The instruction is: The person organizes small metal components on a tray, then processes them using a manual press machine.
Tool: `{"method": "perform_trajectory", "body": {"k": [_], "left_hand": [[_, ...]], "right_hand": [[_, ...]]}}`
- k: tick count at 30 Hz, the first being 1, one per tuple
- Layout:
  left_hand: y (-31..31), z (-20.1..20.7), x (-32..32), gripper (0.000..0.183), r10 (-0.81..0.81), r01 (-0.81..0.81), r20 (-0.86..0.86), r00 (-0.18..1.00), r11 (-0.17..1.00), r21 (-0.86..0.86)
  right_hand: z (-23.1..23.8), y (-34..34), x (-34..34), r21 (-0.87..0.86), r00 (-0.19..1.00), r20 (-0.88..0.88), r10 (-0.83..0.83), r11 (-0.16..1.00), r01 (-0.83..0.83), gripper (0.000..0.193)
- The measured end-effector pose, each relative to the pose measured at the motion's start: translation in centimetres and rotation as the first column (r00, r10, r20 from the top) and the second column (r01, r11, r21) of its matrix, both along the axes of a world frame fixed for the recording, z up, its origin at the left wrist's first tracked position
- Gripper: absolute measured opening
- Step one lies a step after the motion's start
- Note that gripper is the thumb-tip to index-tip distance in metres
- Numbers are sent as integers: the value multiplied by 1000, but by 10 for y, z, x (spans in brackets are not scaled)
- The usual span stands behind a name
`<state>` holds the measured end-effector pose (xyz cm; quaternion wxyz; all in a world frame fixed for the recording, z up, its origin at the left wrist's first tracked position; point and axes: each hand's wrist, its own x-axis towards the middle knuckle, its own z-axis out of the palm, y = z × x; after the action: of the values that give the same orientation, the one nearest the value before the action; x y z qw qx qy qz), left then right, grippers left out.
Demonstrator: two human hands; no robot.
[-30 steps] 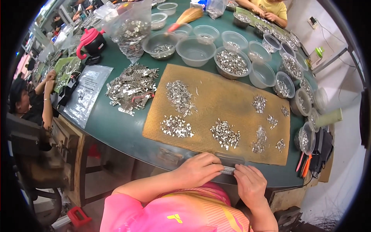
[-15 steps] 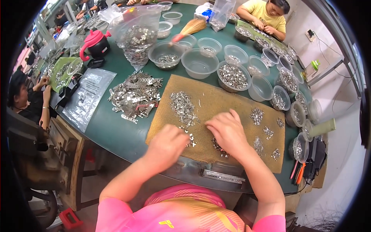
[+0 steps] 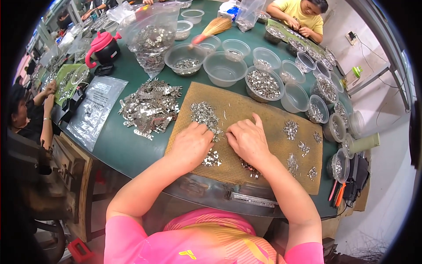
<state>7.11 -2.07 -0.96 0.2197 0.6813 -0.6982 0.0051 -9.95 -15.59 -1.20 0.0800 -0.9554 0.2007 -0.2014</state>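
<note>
A tan textured mat (image 3: pixel 268 119) lies in front of me with small metal parts sorted on it. My left hand (image 3: pixel 191 143) has its fingers curled and pressed together at the lower edge of a pile of slim silver pieces (image 3: pixel 204 115). Just below those fingers is a small heap of shiny flat bits (image 3: pixel 212 158). Close by on the right, my right hand (image 3: pixel 249 140) is pinched with one finger sticking up; its wrist partly covers a darker heap of bits (image 3: pixel 250 169). Whatever the fingertips of either hand hold is hidden or too small to name.
Linked metal strips (image 3: pixel 151 105) are heaped left of the mat, near a flat plastic bag (image 3: pixel 96 110). Clear bowls (image 3: pixel 225 70) stand behind and to the right. A black and red jug (image 3: pixel 104 47) is at far left. Co-workers sit at left and far right.
My left hand has moved forward and up to the pile of slim pieces, uncovering the shiny heap below. My right hand has shifted slightly left and forward.
</note>
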Motion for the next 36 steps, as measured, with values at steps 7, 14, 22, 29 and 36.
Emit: {"method": "perform_trajectory", "body": {"k": [7, 14, 22, 29, 36], "left_hand": [[-1, 0, 1, 13, -16, 19, -67, 998, 999, 44], [4, 11, -4, 12, -47, 37, -142, 989, 997, -72], [27, 12, -8, 13, 201, -162, -667, 717, 979, 121], [45, -2, -17, 13, 82, -60, -789, 609, 997, 58], [54, -10, -36, 12, 82, -36, -892, 444, 997, 74]], "right_hand": [[16, 6, -33, 279, 997, 19, -73, 958, 64, 9], [48, 38, -113, 442, 986, -6, -166, 884, 152, 7], [54, 77, -178, 395, 982, -71, -172, 900, 186, 12], [33, 108, -182, 361, 989, 38, -145, 925, 122, 17], [18, 123, -182, 333, 984, 33, -174, 930, 153, 18]]}}
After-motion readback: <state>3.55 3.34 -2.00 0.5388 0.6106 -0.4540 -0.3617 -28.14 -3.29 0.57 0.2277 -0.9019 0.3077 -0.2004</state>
